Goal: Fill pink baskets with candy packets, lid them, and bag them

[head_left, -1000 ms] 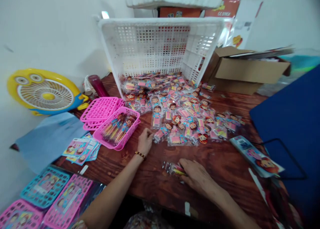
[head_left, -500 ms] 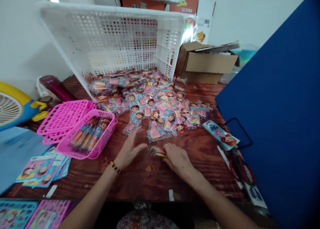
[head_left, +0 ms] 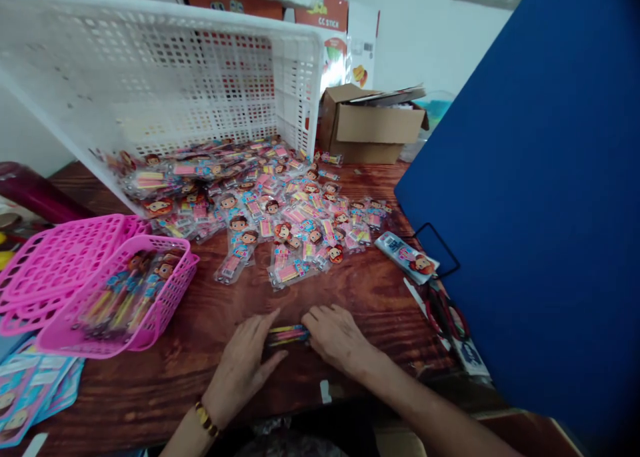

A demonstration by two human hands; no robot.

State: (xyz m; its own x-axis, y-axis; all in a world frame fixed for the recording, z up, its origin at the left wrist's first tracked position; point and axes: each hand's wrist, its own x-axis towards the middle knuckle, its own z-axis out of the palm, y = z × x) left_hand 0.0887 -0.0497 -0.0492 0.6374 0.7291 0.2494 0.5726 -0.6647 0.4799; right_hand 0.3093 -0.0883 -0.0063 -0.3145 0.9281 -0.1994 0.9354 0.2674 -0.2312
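Observation:
A small clear packet of yellow, pink and blue sticks lies low over the brown table, between my two hands. My right hand has its fingers curled over the packet's right end and holds it. Around the left end, my left hand stands with thumb and fingers apart; whether it touches the plastic I cannot tell. Farther back spreads a pile of similar cartoon-headed packets, spilling out of a tipped white plastic crate. To the left, a pink basket holds several of these packets.
Pink lattice pieces and printed cards lie at the left, near a dark red bottle. On the right are a card stack, red-handled scissors and a large blue panel. An open cardboard box stands behind.
My view has swung right, so things appear farther left. My left hand has come in to the packet's left end. My right hand keeps hold of the packet, now nearer the table's front edge.

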